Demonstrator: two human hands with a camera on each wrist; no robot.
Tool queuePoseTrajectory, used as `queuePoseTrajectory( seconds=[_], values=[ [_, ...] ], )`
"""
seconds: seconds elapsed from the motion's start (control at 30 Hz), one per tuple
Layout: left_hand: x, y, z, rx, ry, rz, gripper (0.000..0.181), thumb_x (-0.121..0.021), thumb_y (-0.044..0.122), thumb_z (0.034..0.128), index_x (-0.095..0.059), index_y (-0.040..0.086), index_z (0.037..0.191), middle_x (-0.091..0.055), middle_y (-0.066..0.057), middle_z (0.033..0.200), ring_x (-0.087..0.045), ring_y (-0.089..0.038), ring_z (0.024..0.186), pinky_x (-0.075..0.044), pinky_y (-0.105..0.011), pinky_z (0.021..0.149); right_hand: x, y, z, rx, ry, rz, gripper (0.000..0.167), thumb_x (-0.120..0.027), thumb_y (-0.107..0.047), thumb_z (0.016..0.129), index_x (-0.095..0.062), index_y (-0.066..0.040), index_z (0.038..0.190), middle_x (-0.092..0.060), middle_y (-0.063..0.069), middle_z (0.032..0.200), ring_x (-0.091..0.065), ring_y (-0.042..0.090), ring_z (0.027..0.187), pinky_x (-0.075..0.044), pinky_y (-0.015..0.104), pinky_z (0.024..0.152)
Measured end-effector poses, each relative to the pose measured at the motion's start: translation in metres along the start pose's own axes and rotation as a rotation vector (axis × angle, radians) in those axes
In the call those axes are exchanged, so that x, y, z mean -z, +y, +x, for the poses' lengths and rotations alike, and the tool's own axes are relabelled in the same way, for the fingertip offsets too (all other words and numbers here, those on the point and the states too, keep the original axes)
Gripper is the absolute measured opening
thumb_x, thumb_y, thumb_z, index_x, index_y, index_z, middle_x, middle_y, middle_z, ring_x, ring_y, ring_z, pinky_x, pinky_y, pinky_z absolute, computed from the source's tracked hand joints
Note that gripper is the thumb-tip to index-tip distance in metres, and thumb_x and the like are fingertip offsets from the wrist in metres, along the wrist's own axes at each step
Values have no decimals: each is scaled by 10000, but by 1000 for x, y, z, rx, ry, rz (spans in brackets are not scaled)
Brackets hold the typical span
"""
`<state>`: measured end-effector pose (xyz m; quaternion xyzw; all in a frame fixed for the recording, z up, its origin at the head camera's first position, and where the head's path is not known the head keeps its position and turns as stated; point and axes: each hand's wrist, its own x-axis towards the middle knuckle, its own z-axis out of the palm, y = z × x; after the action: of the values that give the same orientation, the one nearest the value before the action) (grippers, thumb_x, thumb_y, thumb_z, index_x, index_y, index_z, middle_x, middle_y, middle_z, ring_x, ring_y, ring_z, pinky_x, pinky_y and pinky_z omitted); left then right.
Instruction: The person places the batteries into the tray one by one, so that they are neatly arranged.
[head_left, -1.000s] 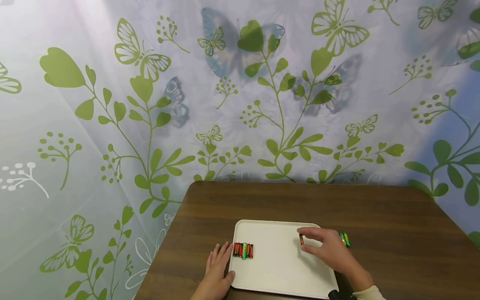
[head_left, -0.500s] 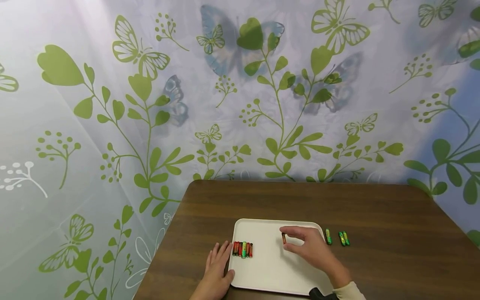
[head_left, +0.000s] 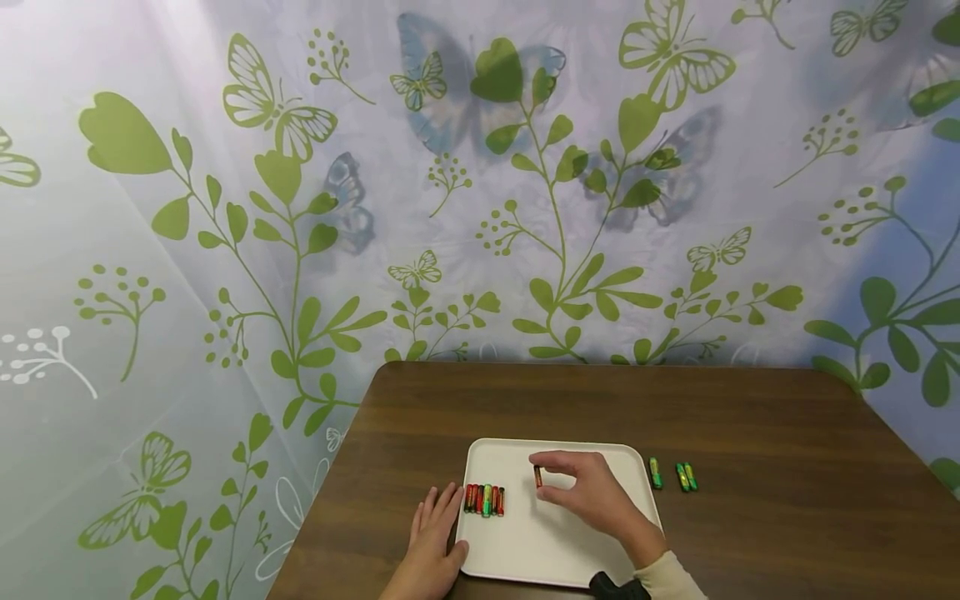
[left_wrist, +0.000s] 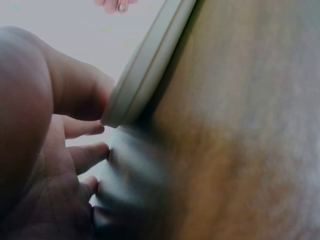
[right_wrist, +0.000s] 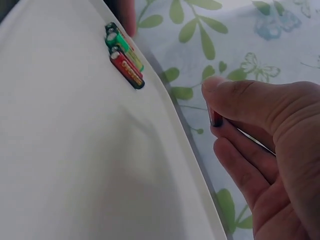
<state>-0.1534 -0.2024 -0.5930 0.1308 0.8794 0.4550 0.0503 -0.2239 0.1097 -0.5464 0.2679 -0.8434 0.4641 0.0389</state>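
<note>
Between thumb and fingers my right hand (head_left: 592, 496) pinches a small red and black battery (head_left: 537, 477), held above the white tray (head_left: 555, 554). In the right wrist view only part of that battery (right_wrist: 216, 118) shows under the thumb. A row of several batteries (head_left: 484, 500), mostly red and black with a green one among them, lies at the tray's left side. My left hand (head_left: 431, 546) rests against the tray's left edge with its fingers extended. In the left wrist view its thumb (left_wrist: 82, 87) touches the tray rim (left_wrist: 145, 65).
Right of the tray, a single green battery (head_left: 656, 473) and a pair of green batteries (head_left: 686, 477) lie on the brown wooden table (head_left: 765, 517). Behind the table hangs a curtain (head_left: 480, 208) printed with leaves and butterflies.
My right hand has moved left across the tray, carrying the pinched battery toward the row. The green batteries at the right have come into full view. My left hand has stayed put.
</note>
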Motion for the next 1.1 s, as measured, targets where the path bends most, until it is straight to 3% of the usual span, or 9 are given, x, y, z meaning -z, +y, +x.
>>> queuePoseTrajectory(
  seconds=[0.43, 0.57, 0.83, 1.1],
  values=[
    [2, 2, -1, -31, 7, -21, 794, -667, 73, 970, -353, 19, 1696, -260, -338, 1757, 3, -632, 1621, 139, -731, 1242, -33, -7, 4, 36, -57, -1, 408, -895, -132, 893, -807, -81, 1289, -818, 21, 1274, -804, 296, 1113, -636, 381, 983],
    [1, -2, 2, -3, 6, 15, 774, -664, 73, 973, -371, 16, 1687, -283, -282, 1773, -23, -568, 1660, 102, -685, 1260, -42, -6, 6, 69, -37, -34, 402, -904, -114, 873, -818, -94, 1265, -828, 18, 1242, -809, 248, 1078, -640, 366, 958],
    [1, -2, 2, -34, 20, 29, 764, -666, 55, 948, -395, -29, 1657, -317, -310, 1748, -63, -609, 1639, 79, -732, 1249, -54, -5, 7, 109, -19, -90, 416, -906, -39, 840, -821, -80, 1245, -834, 17, 1222, -791, 200, 1144, -629, 388, 1000],
    [3, 1, 1, -29, 12, 19, 770, -657, 64, 957, -377, -20, 1670, -297, -293, 1763, -38, -587, 1650, 85, -711, 1254, -59, -9, 10, 124, -33, -178, 438, -926, -74, 824, -822, -104, 1248, -835, -7, 1217, -782, 177, 1167, -621, 403, 1021]
  ],
)
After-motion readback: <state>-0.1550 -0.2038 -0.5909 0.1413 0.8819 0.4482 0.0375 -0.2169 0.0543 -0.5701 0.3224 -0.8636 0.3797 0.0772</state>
